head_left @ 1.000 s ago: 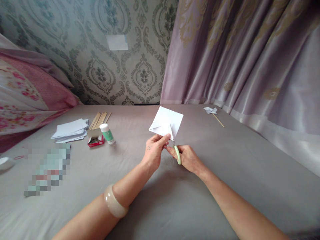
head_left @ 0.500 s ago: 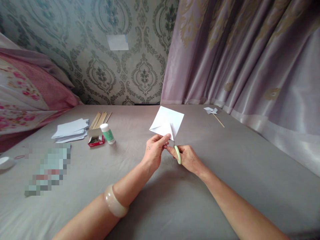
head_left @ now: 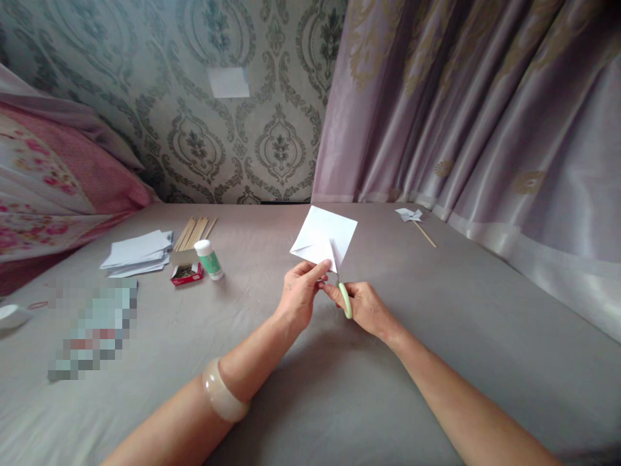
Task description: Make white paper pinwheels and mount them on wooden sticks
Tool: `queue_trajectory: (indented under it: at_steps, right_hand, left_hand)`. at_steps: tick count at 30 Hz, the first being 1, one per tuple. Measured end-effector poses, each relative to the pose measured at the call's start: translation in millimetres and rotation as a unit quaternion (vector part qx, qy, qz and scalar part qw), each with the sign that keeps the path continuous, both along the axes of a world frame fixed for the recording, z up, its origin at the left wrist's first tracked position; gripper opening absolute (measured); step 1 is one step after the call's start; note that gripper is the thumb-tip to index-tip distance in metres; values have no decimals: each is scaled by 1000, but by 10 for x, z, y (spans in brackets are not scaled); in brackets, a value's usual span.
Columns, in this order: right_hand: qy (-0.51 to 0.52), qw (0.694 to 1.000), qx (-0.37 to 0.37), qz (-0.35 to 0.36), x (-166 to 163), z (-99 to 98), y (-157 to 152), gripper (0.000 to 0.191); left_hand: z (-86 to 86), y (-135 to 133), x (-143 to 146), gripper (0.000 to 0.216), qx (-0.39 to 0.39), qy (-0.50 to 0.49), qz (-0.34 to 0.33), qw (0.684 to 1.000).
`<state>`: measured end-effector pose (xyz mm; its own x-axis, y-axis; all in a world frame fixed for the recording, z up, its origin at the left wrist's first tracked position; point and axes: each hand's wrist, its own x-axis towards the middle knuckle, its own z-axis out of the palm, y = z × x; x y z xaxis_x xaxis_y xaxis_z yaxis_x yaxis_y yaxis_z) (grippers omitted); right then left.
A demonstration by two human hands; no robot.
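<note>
White sq. paper (head_left: 326, 223) is at ctr of frame, lower edge pinched btwn thumb & fingers of L hand (head_left: 299, 291). R hand (head_left: 365, 308), just below & right, is curled round pale-green-handled scissors (head_left: 346, 301), blades mostly hidden, by paper's lower corner. Left of ctr: white-capped tube (head_left: 210, 261), red box (head_left: 188, 280), wooden sticks (head_left: 195, 233), paper stack (head_left: 136, 249). Right of ctr: pinwheel (head_left: 409, 215).

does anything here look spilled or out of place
Nothing looks spilled. The paper stack at left lies askew, its edges uneven; the item in front shows only as pixel blocks, so I can't judge it.
</note>
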<state>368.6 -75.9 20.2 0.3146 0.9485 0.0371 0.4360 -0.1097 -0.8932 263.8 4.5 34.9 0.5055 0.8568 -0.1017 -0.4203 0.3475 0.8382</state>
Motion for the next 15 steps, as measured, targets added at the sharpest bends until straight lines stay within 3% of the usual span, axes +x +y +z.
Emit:
queue_trajectory:
  at_steps: [8,15]
  right_hand:
    - [-7,1000,-7,3,2,11,5,53]
    - [-47,994,-41,92,4,14,-26,50]
  left_hand:
    - [24,-10,-2,30,-11,-21,-13,1000]
    - [113,130,-55,24,-32,-74,13,997]
